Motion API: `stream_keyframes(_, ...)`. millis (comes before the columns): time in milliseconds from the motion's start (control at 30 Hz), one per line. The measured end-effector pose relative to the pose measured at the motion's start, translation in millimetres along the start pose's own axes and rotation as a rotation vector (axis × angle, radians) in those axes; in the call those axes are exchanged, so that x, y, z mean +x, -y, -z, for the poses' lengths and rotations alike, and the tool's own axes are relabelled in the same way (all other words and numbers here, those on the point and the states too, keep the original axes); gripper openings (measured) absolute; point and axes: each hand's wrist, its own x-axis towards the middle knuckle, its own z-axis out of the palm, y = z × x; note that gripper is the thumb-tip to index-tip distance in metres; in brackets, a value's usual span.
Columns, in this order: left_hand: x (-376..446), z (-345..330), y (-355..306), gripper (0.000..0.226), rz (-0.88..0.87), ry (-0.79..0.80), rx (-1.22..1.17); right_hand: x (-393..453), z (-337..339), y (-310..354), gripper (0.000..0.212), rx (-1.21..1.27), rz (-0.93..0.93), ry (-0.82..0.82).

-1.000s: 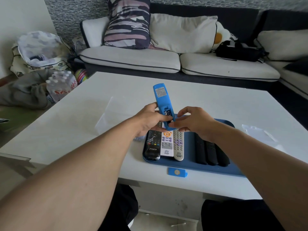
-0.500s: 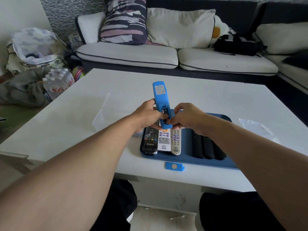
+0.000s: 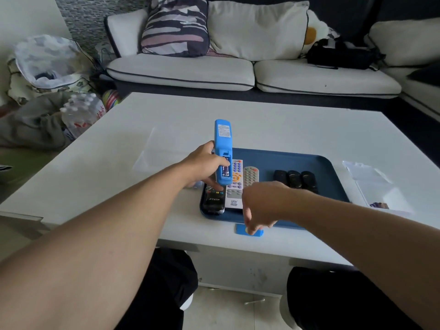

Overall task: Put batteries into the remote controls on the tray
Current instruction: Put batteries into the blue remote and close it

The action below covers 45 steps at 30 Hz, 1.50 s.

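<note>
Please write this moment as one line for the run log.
left hand: holds blue remote, batteries inside | right hand: reaching blue cover on table

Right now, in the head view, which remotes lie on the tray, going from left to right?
Black remote → white remote → grey remote → three black remotes side by side. The left hand holds the blue remote above the tray.

Right hand [image 3: 258,206] covering part of blue battery cover [image 3: 256,232] and grey remote's [image 3: 250,176] lower end; fingertip contact unclear; remote labels too small to read.
</note>
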Motion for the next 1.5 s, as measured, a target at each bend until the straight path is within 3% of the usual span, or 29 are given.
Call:
stream_keyframes(100,0,1,0,0.034,0.000,0.002,0.000,-1,-11,10,0.029,-0.123,-0.051,-0.119)
stream_keyframes(400,3,1,2,0.035,0.020,0.062,-0.059,-9,-37,29,0.019,-0.248,-0.107,-0.204)
stream_keyframes(600,0,-4,-2,0.027,0.047,0.125,-0.093,-14,-37,25,0.012,-0.166,-0.102,-0.273)
stream_keyframes(700,-3,-4,-6,0.024,0.050,0.134,-0.170,-17,-28,18,0.017,0.000,-0.090,-0.274)
stream_keyframes(900,-1,-1,-10,0.031,0.046,0.090,-0.322,-41,20,-19,0.036,0.589,-0.027,-0.155)
stream_keyframes(1000,1,1,-10,0.029,0.054,0.085,-0.368,-44,31,-41,0.026,0.751,-0.039,-0.293)
stream_keyframes(1133,4,0,-10,0.037,0.065,0.069,-0.397,-35,34,-49,0.006,0.881,-0.012,-0.620)
stream_keyframes(1200,5,-2,-11,0.043,0.068,0.068,-0.399,-27,33,-48,0.013,0.887,-0.010,-0.712)
stream_keyframes(1367,4,-8,-16,0.052,0.076,0.122,-0.412,-19,37,-44,0.041,1.068,0.024,-0.792)
stream_keyframes(1500,4,-13,-17,0.050,0.064,0.152,-0.385,-15,42,-39,0.026,1.133,0.052,-0.778)
